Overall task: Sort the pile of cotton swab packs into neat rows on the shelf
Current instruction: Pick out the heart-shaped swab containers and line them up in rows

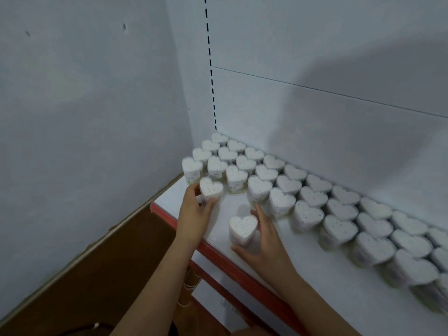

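Observation:
Several heart-shaped packs of white cotton swabs stand upright in diagonal rows (288,183) on a white shelf (315,282) with a red front edge. My left hand (194,214) grips one pack (210,189) at the shelf's left front corner, just in front of the first row. My right hand (264,241) holds another pack (242,227) from the right side, thumb below and fingers behind it. This pack stands alone on the shelf, apart from the rows.
A white wall (84,105) closes the left side. The white back panel (315,81) has a slotted upright (210,64). A brown floor and baseboard (97,263) lie below left. Lower shelves (218,294) show under the red edge.

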### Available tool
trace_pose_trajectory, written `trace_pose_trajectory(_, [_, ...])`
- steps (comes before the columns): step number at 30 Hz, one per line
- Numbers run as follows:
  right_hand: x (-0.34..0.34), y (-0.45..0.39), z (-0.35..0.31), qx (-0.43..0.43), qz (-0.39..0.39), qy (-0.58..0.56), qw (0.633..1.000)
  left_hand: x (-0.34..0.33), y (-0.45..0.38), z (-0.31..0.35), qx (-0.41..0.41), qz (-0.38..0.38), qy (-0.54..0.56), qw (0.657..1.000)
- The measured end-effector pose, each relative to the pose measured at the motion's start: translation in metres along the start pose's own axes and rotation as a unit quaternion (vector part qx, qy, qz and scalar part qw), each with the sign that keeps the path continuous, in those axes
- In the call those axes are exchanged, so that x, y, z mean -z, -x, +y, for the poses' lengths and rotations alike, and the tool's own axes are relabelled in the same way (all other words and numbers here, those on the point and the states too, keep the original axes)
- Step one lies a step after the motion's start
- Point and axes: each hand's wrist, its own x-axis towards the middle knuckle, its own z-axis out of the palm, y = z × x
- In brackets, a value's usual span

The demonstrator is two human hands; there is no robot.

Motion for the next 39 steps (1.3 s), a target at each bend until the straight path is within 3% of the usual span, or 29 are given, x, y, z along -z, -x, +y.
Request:
trace_pose_trajectory(7, [0.002, -0.004, 0.001, 0.006, 0.005, 0.017, 1.000, -0.008, -0.022, -0.008, -0.013, 0.050, 0.002, 0.999])
trace_pose_trajectory(27, [-0.002, -0.003, 0.004, 0.020, 0.006, 0.034, 0.999, -0.006, -0.039, -0.017, -0.034, 0.058, 0.010, 0.998])
trace_pose_trajectory(33, [0.000, -0.002, 0.004, 0.021, 0.009, 0.029, 0.999, 0.005, -0.039, -0.003, -0.040, 0.180, -0.001, 0.983])
trace_pose_trajectory(39, [-0.001, -0.003, 0.005, 0.024, 0.010, 0.027, 0.999, 0.020, -0.067, -0.018, -0.057, 0.102, -0.019, 0.993])
